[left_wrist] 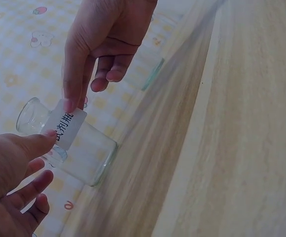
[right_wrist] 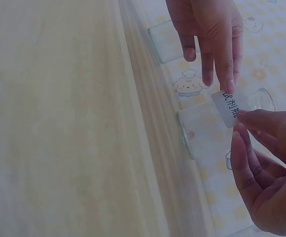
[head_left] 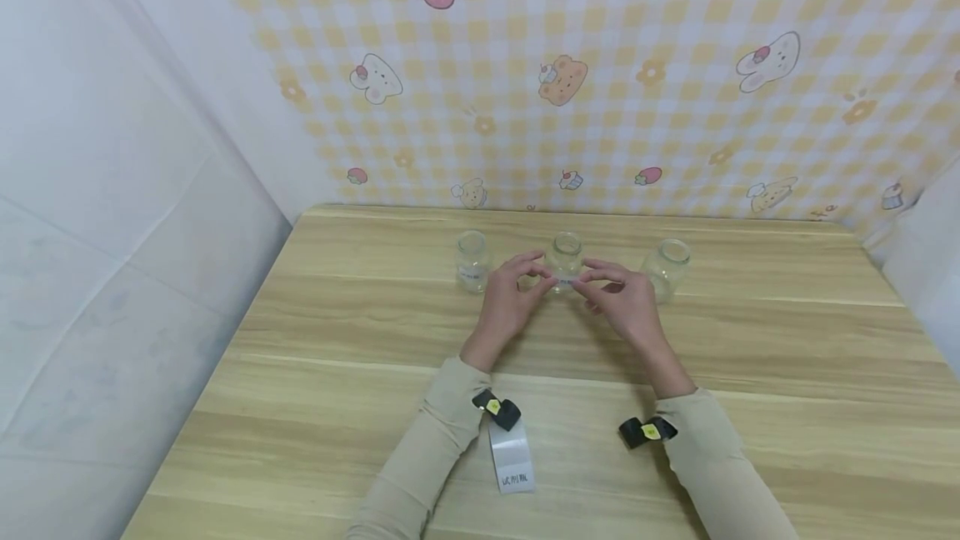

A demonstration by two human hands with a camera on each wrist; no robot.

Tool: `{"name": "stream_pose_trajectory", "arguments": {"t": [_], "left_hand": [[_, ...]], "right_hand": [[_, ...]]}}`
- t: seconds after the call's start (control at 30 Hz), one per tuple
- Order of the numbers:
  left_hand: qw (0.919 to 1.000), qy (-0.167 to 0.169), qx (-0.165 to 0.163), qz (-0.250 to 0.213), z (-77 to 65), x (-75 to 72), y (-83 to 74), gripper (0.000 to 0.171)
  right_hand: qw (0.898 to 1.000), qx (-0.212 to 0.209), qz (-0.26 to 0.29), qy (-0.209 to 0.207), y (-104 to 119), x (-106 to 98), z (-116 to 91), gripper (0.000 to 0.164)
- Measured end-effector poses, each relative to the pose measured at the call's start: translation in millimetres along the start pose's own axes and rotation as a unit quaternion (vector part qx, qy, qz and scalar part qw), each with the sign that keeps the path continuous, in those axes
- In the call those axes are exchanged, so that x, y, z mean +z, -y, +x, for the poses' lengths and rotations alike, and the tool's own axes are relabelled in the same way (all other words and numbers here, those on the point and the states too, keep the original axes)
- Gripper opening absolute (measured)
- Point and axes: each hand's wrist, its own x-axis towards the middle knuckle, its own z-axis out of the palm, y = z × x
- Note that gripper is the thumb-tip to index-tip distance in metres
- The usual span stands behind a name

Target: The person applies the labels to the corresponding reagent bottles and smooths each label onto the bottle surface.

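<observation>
A small white label [head_left: 565, 281] with dark printed characters lies across the front of the middle clear glass jar [head_left: 567, 247], which stands upright without a lid. My left hand [head_left: 512, 297] pinches one end of the label, its thumb over the print in the left wrist view. At the opposite end, my right hand [head_left: 627, 300] pinches the label [right_wrist: 226, 109] between thumb and finger. Close to the left hand stands another jar [head_left: 472, 250] with a similar label on its front. Partly behind the right hand is a third glass jar [head_left: 672, 260].
A white backing strip [head_left: 512, 452] with one printed label lies on the wooden table [head_left: 315, 415], partly under the left wrist's black camera strap [head_left: 497, 409]. A checked cloth [head_left: 480, 90] with cartoon prints hangs behind the table's far edge.
</observation>
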Motion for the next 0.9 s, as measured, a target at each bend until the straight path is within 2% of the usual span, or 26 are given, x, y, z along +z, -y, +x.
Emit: {"name": "stream_pose_trajectory", "arguments": {"t": [0.9], "left_hand": [[0.9998, -0.001, 0.018, 0.012, -0.5, 0.7, -0.3, 0.011]], "right_hand": [[1.000, -0.005, -0.015, -0.001, -3.0, 0.9, 1.3, 0.025]]}}
